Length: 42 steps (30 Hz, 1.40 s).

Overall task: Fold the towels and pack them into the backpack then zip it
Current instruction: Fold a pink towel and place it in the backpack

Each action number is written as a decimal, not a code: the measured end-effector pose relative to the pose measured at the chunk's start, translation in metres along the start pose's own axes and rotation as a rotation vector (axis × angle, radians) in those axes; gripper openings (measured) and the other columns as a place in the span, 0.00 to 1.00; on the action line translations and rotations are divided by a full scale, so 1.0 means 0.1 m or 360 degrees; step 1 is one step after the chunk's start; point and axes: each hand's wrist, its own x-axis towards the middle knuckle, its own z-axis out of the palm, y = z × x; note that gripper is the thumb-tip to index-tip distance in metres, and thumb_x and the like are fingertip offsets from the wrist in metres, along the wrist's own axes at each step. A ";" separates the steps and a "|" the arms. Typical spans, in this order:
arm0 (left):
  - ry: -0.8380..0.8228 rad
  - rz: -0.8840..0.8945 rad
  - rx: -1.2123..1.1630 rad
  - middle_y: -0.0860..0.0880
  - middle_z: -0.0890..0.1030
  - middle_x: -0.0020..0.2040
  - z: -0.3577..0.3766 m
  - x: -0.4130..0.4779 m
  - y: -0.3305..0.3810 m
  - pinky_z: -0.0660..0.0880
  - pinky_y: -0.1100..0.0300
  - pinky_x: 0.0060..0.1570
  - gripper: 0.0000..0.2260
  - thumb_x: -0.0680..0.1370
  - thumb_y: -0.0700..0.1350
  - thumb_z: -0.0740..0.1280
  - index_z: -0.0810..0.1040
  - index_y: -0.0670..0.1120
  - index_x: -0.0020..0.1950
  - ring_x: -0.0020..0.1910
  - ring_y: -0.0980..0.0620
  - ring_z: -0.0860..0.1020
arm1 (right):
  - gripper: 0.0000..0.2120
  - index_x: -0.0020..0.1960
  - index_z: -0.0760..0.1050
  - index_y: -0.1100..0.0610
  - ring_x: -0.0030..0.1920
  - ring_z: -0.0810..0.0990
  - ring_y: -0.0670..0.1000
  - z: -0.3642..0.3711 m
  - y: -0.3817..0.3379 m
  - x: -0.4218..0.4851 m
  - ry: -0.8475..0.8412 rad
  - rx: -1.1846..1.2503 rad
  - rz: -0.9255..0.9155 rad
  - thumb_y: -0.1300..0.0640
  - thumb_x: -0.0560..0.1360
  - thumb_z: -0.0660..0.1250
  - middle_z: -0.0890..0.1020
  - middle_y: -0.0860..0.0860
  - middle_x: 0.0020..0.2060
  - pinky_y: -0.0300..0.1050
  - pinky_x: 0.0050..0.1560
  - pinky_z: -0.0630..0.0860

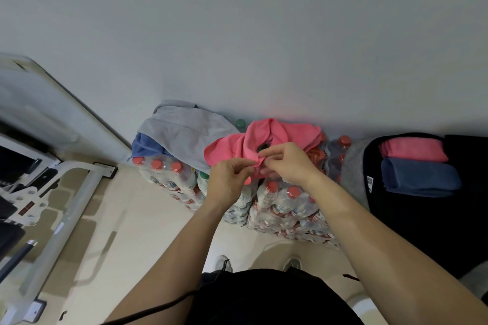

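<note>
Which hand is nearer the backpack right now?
Right. The right hand pinches the loose pink towel left of the backpack, apart from it; the left hand pinches the same towel farther left.

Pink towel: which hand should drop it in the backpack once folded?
The right hand, likely: the backpack lies on its side; the left hand would cross over. Both pinch the towel.

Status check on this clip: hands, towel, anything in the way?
Left grip and right grip pinching crumpled pink towel atop water bottle packs. Open backpack holds folded pink towel, folded blue towel. Nothing in the way.
</note>
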 end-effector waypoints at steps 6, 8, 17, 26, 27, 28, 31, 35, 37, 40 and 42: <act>-0.0037 0.0097 0.0276 0.57 0.82 0.41 -0.12 0.01 -0.07 0.74 0.64 0.42 0.07 0.79 0.40 0.65 0.80 0.51 0.50 0.41 0.59 0.79 | 0.09 0.40 0.81 0.50 0.34 0.82 0.49 -0.05 -0.05 0.10 -0.0110 -0.0994 -0.0140 0.49 0.77 0.66 0.83 0.47 0.31 0.49 0.39 0.79; -0.0042 0.0162 0.0348 0.58 0.82 0.43 -0.17 0.00 -0.10 0.75 0.60 0.44 0.07 0.78 0.40 0.65 0.80 0.52 0.49 0.44 0.58 0.79 | 0.12 0.38 0.79 0.48 0.35 0.79 0.47 -0.03 -0.09 0.18 0.0026 -0.1288 -0.0246 0.43 0.75 0.67 0.80 0.44 0.31 0.46 0.36 0.75; 0.0005 0.0239 0.0408 0.58 0.82 0.44 -0.49 0.01 -0.24 0.74 0.58 0.44 0.07 0.77 0.41 0.68 0.82 0.52 0.45 0.44 0.58 0.77 | 0.05 0.45 0.77 0.44 0.49 0.75 0.50 0.15 -0.30 0.58 -0.0182 -0.1645 -0.0741 0.54 0.71 0.69 0.74 0.46 0.48 0.53 0.48 0.77; 0.0389 0.0051 0.0457 0.59 0.81 0.41 -1.01 0.37 -0.18 0.73 0.60 0.43 0.05 0.79 0.44 0.66 0.80 0.54 0.47 0.45 0.59 0.78 | 0.07 0.44 0.71 0.49 0.44 0.77 0.54 -0.05 -0.71 0.78 -0.0041 -0.1665 -0.0741 0.59 0.70 0.66 0.78 0.49 0.44 0.47 0.41 0.71; 0.0424 0.0065 0.0440 0.60 0.81 0.42 -1.07 0.43 -0.17 0.74 0.59 0.44 0.06 0.79 0.44 0.66 0.80 0.54 0.47 0.45 0.59 0.79 | 0.09 0.43 0.70 0.48 0.44 0.76 0.55 -0.09 -0.75 0.80 -0.0022 -0.1676 -0.0724 0.60 0.69 0.66 0.77 0.50 0.45 0.47 0.40 0.71; 0.0466 0.0082 0.0430 0.60 0.81 0.42 -1.12 0.48 -0.15 0.74 0.59 0.45 0.06 0.79 0.43 0.66 0.80 0.53 0.47 0.45 0.59 0.79 | 0.10 0.43 0.70 0.48 0.44 0.76 0.55 -0.15 -0.78 0.80 0.0004 -0.1683 -0.0707 0.61 0.68 0.65 0.76 0.50 0.45 0.47 0.40 0.70; 0.0583 0.0069 0.0473 0.58 0.81 0.43 -1.28 0.63 -0.12 0.70 0.61 0.44 0.06 0.79 0.43 0.66 0.81 0.51 0.48 0.45 0.59 0.78 | 0.12 0.42 0.71 0.48 0.44 0.75 0.53 -0.37 -0.82 0.79 0.0122 -0.1675 -0.0579 0.65 0.68 0.65 0.75 0.48 0.44 0.47 0.40 0.72; 0.0634 -0.0029 0.0577 0.54 0.83 0.46 -1.43 0.82 -0.21 0.74 0.58 0.46 0.06 0.79 0.45 0.65 0.82 0.52 0.49 0.47 0.53 0.80 | 0.14 0.41 0.72 0.46 0.45 0.79 0.51 -0.66 -0.76 0.73 0.0147 -0.1515 -0.0389 0.65 0.67 0.67 0.78 0.45 0.43 0.47 0.43 0.77; 0.0592 -0.0091 0.0596 0.53 0.84 0.47 -1.47 0.91 -0.26 0.75 0.57 0.46 0.06 0.79 0.46 0.64 0.81 0.53 0.50 0.48 0.51 0.81 | 0.15 0.42 0.72 0.47 0.44 0.79 0.49 -0.76 -0.74 0.66 0.0066 -0.1324 -0.0368 0.66 0.67 0.69 0.80 0.47 0.44 0.45 0.44 0.76; 0.0504 -0.0136 0.0631 0.54 0.84 0.48 -1.44 1.01 -0.27 0.75 0.57 0.47 0.06 0.79 0.46 0.65 0.82 0.54 0.49 0.50 0.50 0.81 | 0.16 0.44 0.71 0.49 0.37 0.78 0.48 -0.80 -0.76 0.53 -0.0077 -0.1146 -0.0445 0.65 0.69 0.73 0.80 0.47 0.47 0.41 0.37 0.74; 0.0478 -0.0139 0.0629 0.53 0.84 0.49 -1.38 1.07 -0.24 0.73 0.58 0.46 0.07 0.79 0.44 0.65 0.82 0.52 0.50 0.50 0.49 0.81 | 0.15 0.45 0.71 0.47 0.36 0.81 0.53 -0.78 -0.77 0.46 -0.0140 -0.1127 -0.0514 0.64 0.71 0.73 0.80 0.45 0.48 0.46 0.38 0.78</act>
